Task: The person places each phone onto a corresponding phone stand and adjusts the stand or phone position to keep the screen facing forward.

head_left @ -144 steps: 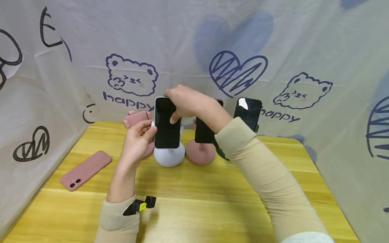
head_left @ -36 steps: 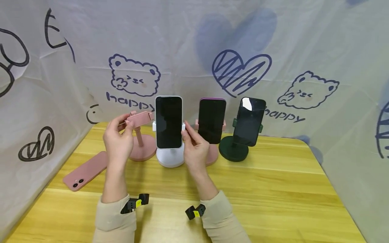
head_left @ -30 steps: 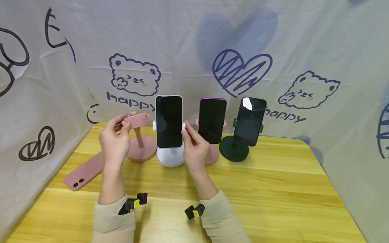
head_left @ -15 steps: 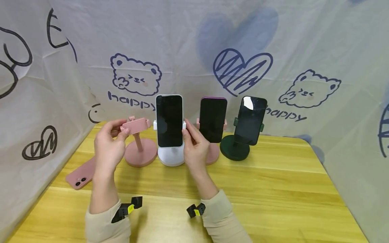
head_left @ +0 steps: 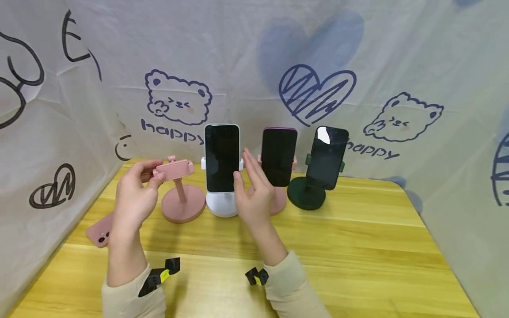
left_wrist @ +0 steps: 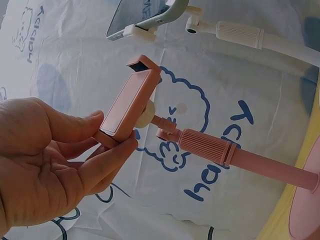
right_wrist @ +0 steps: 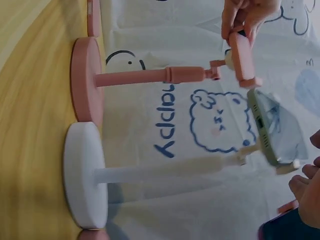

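Note:
My left hand [head_left: 135, 198] pinches the left end of the holder clamp [head_left: 175, 170] on a pink phone stand [head_left: 184, 207]. In the left wrist view, thumb and fingers grip the lower end of that clamp [left_wrist: 127, 105], which holds no phone. Beside it, a white phone stand [head_left: 222, 206] carries an upright phone [head_left: 222, 159] in a pale case. My right hand [head_left: 254, 194] is just right of this phone, fingers straight and thumb apart. In the right wrist view, those fingers [right_wrist: 299, 186] are close to the white stand's clamp [right_wrist: 288, 167]; contact is unclear.
Right of the white stand, a second pink stand [head_left: 279, 202] holds a phone [head_left: 279, 154]. A dark green stand [head_left: 306, 196] holds a tilted phone [head_left: 328, 159]. A pink phone [head_left: 98, 230] lies on the wooden table [head_left: 358, 247], partly behind my left arm. A printed cloth hangs behind.
My left hand has drawn the pink stand left and nearer to me. My right hand, earlier on top of the white stand's phone, then pinching its clamp, has let go and straightened its fingers.

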### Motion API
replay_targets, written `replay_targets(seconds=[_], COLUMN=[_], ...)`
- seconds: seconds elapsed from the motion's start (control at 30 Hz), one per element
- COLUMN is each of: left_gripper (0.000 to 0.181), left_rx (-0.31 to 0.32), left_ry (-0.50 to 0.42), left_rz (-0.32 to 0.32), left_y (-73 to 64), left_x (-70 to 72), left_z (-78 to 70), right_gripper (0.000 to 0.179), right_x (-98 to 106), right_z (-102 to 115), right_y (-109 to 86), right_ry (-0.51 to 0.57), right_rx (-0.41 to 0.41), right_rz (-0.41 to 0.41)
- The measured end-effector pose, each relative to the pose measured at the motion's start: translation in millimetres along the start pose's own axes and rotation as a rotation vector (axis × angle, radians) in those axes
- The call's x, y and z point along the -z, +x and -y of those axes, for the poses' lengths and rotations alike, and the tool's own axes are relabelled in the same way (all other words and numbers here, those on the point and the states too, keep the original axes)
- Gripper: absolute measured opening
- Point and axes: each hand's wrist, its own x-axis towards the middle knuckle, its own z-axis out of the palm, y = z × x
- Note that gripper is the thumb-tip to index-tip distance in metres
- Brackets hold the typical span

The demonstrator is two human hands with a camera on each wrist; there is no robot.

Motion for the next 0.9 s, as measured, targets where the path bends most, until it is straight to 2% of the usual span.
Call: replay_targets(seconds=[0.1, 0.2, 0.3, 0.43, 0.7, 0.9], left_gripper=[0.039, 0.039, 0.039, 0.039, 0.039, 0.039], left_rx=[0.002, 0.007, 0.006, 0.005, -0.004, -0.004], left_ry=[-0.002, -0.001, 0.0, 0.006, 0.018, 0.03], left_rz=[0.003, 0.005, -0.002, -0.015, -0.023, -0.019], left_y=[0.2, 0.5, 0.8, 0.7, 1.5, 1.8], left_x=[-0.6, -1.4, -1.8, -1.3, 0.2, 1.2], left_z=[-1.4, -2.0, -1.9, -1.0, 2.1, 3.3], right_gripper=[0.042, 0.041, 0.038, 0.034, 0.03, 0.027], right_x=[0.5, -2.3, -8.0, -18.6, -38.2, -46.8], right_z=[9.5, 18.0, 27.4, 38.7, 48.7, 51.3], right_y=[2.0, 3.0, 6.1, 14.0, 28.1, 34.2], right_ry=[-0.074, -0.098, -0.116, -0.184, -0.413, -0.613], right_rx=[0.126, 0.205, 0.26, 0.326, 0.313, 0.382], right_rz=[0.008, 0.05, 0.115, 0.248, 0.549, 0.646])
